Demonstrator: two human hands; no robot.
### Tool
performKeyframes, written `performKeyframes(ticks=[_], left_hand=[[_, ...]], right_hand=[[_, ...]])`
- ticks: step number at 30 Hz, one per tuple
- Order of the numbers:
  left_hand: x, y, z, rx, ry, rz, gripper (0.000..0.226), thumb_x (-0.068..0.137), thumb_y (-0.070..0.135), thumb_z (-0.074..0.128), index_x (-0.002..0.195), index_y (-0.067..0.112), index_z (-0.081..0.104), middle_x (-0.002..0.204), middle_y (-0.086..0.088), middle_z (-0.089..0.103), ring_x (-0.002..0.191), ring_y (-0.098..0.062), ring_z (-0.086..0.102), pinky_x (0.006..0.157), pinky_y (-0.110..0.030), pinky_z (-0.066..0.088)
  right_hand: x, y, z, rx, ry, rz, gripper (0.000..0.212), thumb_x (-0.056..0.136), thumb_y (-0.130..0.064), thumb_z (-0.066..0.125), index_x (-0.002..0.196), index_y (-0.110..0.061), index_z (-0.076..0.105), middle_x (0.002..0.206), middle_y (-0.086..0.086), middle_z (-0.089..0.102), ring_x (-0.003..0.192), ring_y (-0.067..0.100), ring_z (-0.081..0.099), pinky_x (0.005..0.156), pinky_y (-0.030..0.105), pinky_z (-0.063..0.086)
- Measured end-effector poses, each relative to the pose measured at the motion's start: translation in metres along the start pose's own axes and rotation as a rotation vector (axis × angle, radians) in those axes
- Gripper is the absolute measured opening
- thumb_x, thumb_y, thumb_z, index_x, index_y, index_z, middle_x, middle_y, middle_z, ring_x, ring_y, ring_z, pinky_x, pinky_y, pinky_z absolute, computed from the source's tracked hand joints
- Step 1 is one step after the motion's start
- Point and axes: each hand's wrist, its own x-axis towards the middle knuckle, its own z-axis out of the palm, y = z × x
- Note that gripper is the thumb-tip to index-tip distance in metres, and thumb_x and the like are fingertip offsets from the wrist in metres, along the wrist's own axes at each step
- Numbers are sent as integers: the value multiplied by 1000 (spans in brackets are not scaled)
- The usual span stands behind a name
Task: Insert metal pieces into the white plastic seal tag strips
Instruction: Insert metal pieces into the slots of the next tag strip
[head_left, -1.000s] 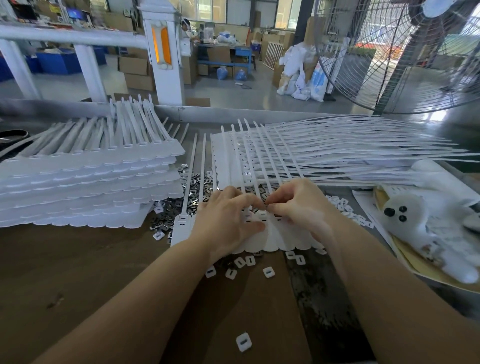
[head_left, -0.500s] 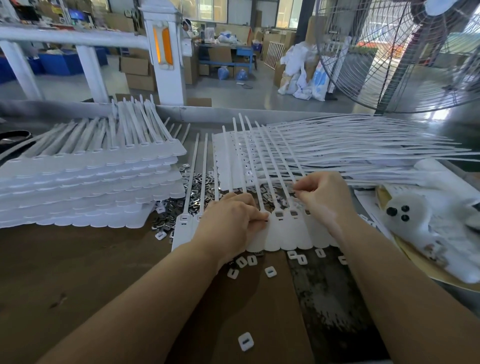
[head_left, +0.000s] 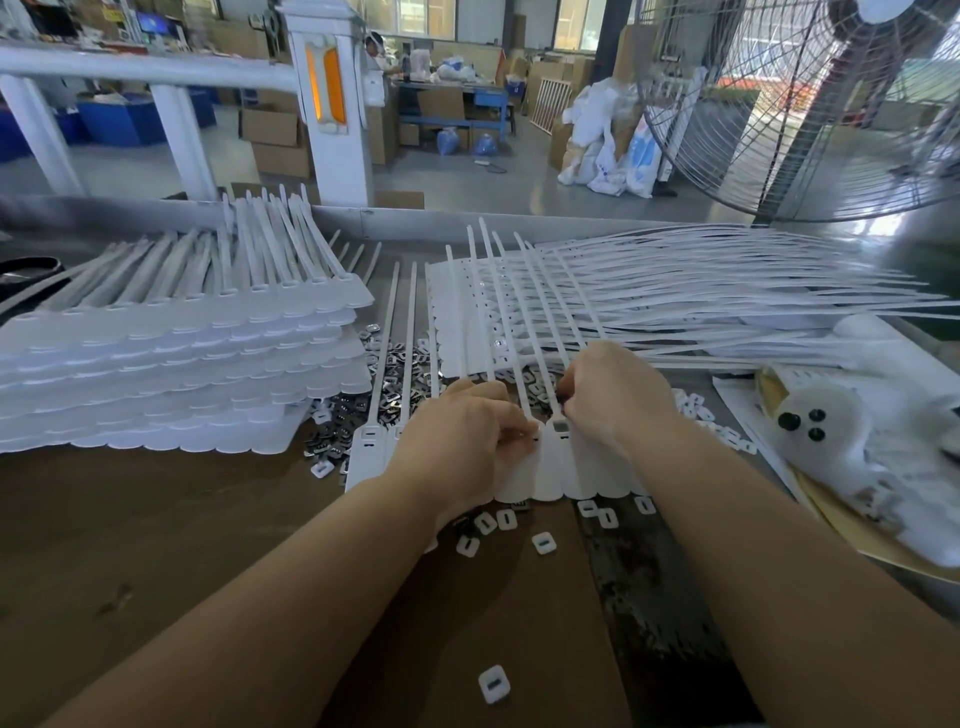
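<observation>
Right hand (head_left: 610, 397) pinches a metal piece (head_left: 560, 426) at the tag strip (head_left: 550, 467) socket w/ left hand (head_left: 467, 441) curled, pressing the strip flat on the table (head_left: 156, 545): keep it square, push straight in; spare pieces (head_left: 353, 415) lie just behind.

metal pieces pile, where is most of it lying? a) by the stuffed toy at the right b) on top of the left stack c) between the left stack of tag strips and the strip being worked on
c: the loose metal pieces lie on the table between the stacked tag strips and the strip under the hands.
</observation>
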Motion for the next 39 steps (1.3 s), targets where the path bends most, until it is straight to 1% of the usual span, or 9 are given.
performKeyframes(ticks=[4,8,14,22,24,28,32,36,39], left_hand=[[-1,1,-3,113,-52,81,26,93,38,49,113,29,63,104,12,58,100,-13,48,90,-35,42],[2,4,-5,223,-123,82,30,96,39,39,115,30,60,107,12,54,101,-14,45,92,-36,41],[-2,10,-4,265,-110,75,32,97,39,35,115,28,60,108,11,52,104,-16,42,88,-38,43],[-5,8,-4,167,-95,51,31,96,40,40,123,33,53,107,14,49,104,-12,40,93,-34,39],[-4,7,-4,153,-97,42,32,96,40,40,124,33,54,108,13,50,104,-12,39,93,-34,39],[-3,9,-4,152,-82,45,31,95,39,43,121,31,59,102,13,50,104,-13,40,92,-33,39],[-3,9,-3,133,-59,54,28,94,37,46,113,27,64,86,18,37,99,-13,41,89,-35,41],[-3,5,0,12,6,11,24,90,34,55,108,25,68,76,21,38,90,-4,35,84,-21,34],[-2,4,0,-42,27,-17,21,88,33,58,105,26,69,76,22,41,89,-5,38,78,-14,28]], right_hand=[[5,-3,1,-7,-5,6,20,85,-4,57,98,-16,67,91,3,62,79,23,59,64,31,44],[5,-1,3,-14,17,-26,13,85,-4,56,90,-10,66,73,2,51,72,23,55,62,30,44],[1,2,1,-4,2,-86,16,87,-6,57,93,-13,69,100,4,61,79,21,58,65,29,45],[-3,9,0,297,52,-17,13,88,-10,59,91,-17,70,95,1,68,85,17,63,81,38,53],[-4,10,-2,314,36,-17,12,87,-11,62,91,-17,71,97,1,69,87,16,64,84,36,53],[-5,10,-4,306,8,2,16,85,-7,63,90,-18,73,97,0,70,90,15,64,87,34,52],[-6,11,-6,275,6,27,21,83,-2,62,87,-19,73,96,0,70,89,15,63,83,30,52],[-8,8,-5,268,5,36,21,83,-6,63,95,-21,72,100,0,68,91,16,62,82,32,52],[-6,6,-3,221,-15,26,28,85,-10,61,106,-26,69,115,2,62,96,18,61,84,35,52]])
